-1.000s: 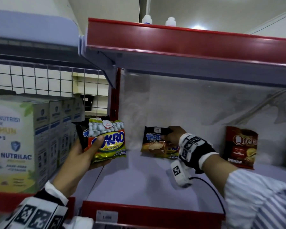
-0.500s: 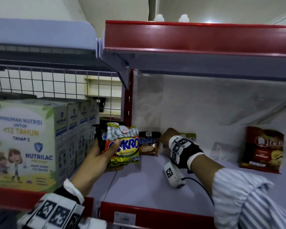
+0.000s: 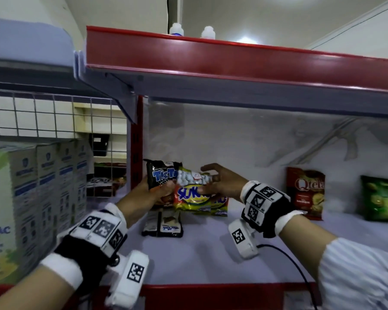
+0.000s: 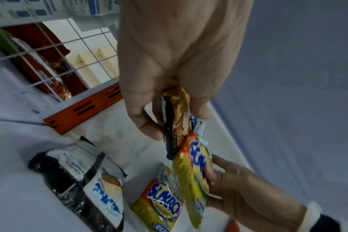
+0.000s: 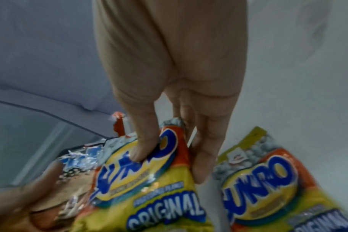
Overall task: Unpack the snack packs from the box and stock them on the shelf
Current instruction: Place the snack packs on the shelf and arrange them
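Note:
My left hand (image 3: 164,189) pinches a black Tic Tac pack (image 3: 160,177) upright over the back left of the grey shelf (image 3: 211,260). My right hand (image 3: 211,182) grips a yellow Sukro peanut pack (image 3: 192,195) right beside it, thumb on the front and fingers behind. In the right wrist view the right hand (image 5: 169,164) pinches that Sukro pack (image 5: 141,185). In the left wrist view the left hand (image 4: 175,122) holds the black pack's edge (image 4: 173,133) against the Sukro pack (image 4: 195,169). A second Sukro pack (image 3: 221,203) stands behind. Another Tic Tac pack (image 3: 164,225) lies flat below.
A red Qtela bag (image 3: 305,193) and a green bag (image 3: 381,199) stand at the back right. Nutrilac boxes (image 3: 36,198) fill the left bay behind a wire grid (image 3: 43,115). A red-edged upper shelf (image 3: 233,57) hangs close overhead. A red lip (image 3: 211,296) runs along the shelf front.
My left hand has carried its packs right, into the shelf bay. My right hand has left the back of the shelf and taken hold of the Sukro pack.

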`<state>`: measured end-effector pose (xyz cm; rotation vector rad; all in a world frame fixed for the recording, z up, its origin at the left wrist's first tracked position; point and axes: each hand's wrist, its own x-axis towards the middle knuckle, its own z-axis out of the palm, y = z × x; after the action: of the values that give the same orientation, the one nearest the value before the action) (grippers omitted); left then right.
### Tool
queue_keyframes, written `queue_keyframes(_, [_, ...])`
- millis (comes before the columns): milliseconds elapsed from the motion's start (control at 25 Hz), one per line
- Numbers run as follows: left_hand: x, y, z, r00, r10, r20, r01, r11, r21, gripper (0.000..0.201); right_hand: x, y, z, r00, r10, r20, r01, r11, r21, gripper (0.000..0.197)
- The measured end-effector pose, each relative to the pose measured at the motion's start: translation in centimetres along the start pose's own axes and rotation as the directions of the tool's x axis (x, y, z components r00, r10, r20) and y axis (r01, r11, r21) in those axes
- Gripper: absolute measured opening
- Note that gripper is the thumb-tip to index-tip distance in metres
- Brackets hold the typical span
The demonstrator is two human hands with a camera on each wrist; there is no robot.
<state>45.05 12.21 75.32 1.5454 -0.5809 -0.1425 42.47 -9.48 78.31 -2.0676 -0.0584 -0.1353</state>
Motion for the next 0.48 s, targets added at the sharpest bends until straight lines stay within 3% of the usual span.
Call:
queue_keyframes(160, [2.0,-0.5,-1.3,0.982,-0.182,-0.047,0.181,0.983,-0.018,0.027,1.2,3.2,-1.7,0.974,0.112,-0.198,-0.186,0.895,-0.405,0.067])
queue_keyframes(280, [2.3,-1.2,-2.5,0.968,-0.243,-0.067,0.242,0.97,-0.025,0.023,1.9,4.6,-1.5,0.948,0.145,-0.282,-0.269,0.84,-0.471,0.076])
queue_keyframes(400, [2.2,-1.8,-3.7,0.96,-0.267,-0.084,0.263,0.963,-0.054,0.021,2.2,4.9,-0.9,0.93,0.17,-0.325,-0.342,0.72,-0.604,0.093])
queue_keyframes(480, [2.1,-2.0,-4.5,0.959,-0.269,-0.095,0.265,0.963,-0.045,0.019,2.0,3.7,-0.5,0.918,0.091,-0.386,-0.354,0.63,-0.691,0.093])
